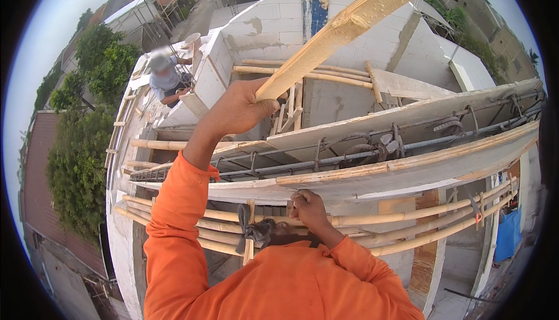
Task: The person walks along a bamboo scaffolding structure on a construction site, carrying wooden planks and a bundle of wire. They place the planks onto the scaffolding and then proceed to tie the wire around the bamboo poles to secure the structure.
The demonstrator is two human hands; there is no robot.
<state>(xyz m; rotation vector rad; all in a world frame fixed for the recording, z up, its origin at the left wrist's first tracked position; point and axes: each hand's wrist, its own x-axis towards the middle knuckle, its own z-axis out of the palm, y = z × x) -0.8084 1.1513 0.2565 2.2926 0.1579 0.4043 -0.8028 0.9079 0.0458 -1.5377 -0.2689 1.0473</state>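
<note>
My left hand [241,105], arm stretched forward, grips the lower end of a long, rough strip of wood [343,26]. The strip slants up to the right, past the top of the view. My right hand [311,208] is closed beside the near board [407,171] of a long timber formwork; whatever its fingers hold, if anything, is hidden. Between the near board and the far board [372,123] run steel reinforcing bars [303,167] with bent stirrups. The wood strip is raised above the formwork, apart from it.
Bamboo poles [407,218] run below the formwork, with dark cloth-like material [265,231] on them. Another person [166,78] is by the wall at the upper left. White block walls [265,26] stand beyond. A blue sheet [508,235] hangs at the right. Drops open between the poles.
</note>
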